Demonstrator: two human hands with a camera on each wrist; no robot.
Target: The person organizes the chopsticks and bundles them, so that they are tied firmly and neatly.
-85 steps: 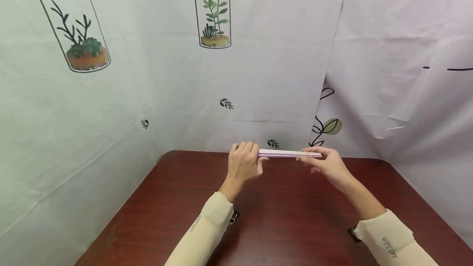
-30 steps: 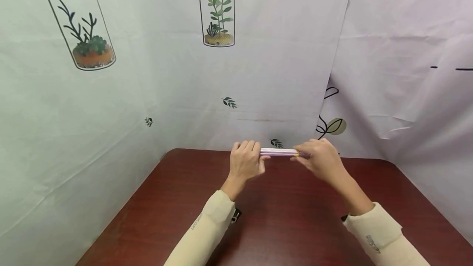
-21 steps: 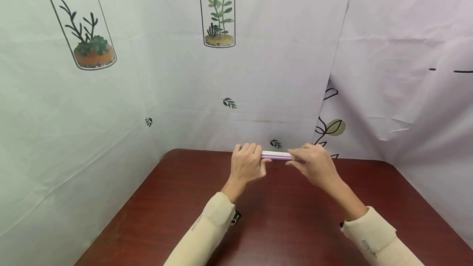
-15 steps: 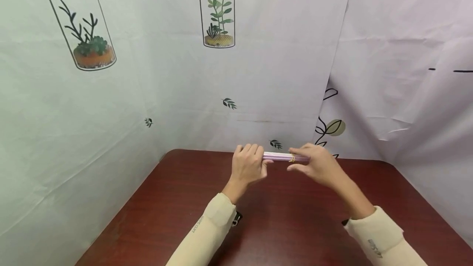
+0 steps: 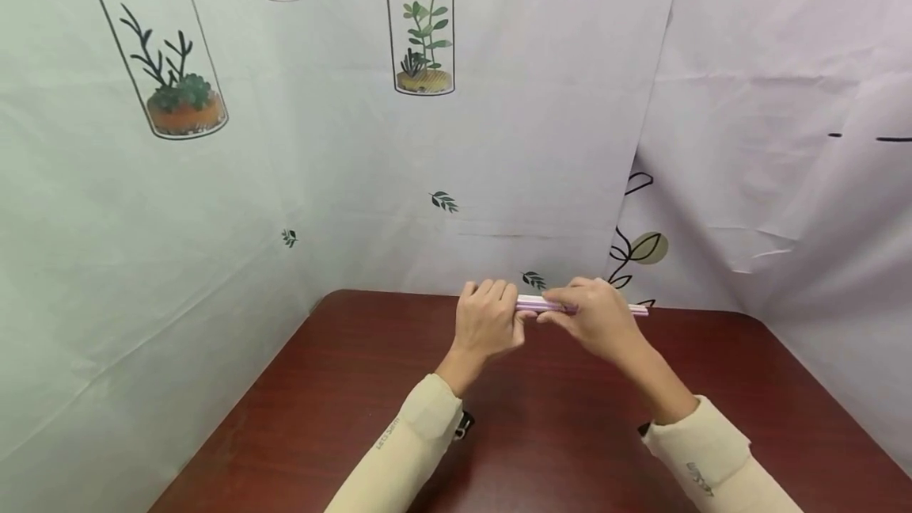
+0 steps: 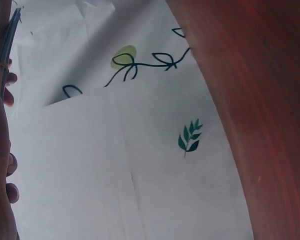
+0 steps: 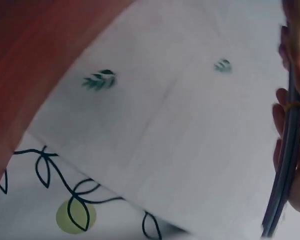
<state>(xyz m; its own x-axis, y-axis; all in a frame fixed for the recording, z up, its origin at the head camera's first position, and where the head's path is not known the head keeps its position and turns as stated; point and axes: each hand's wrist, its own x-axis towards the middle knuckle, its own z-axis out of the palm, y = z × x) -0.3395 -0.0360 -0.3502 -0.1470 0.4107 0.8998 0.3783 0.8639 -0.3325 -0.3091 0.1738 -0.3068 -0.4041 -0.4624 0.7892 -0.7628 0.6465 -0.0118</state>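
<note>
In the head view, a bundle of slim purple-and-white sticks [image 5: 530,304] lies level in the air near the table's far edge. My left hand [image 5: 488,319] grips its left end, hiding that part. My right hand [image 5: 594,315] holds the bundle right of it, thumb below and fingers above, leaving a small gap between the hands. The sticks' right end pokes out past my right hand. A yellow rubber band [image 7: 292,106] circles the bundle at the right fingers in the right wrist view; in the head view those fingers hide it.
Below both hands stretches a dark red-brown table [image 5: 342,386]. Behind and beside it hangs a white cloth [image 5: 356,180] printed with leaves and plants in jars, close to the table's far edge.
The right hand has turned over and moved left along the sticks, and the band, earlier visible near their right end, moved left too. More stick now shows beyond it. The left hand keeps its grip.
</note>
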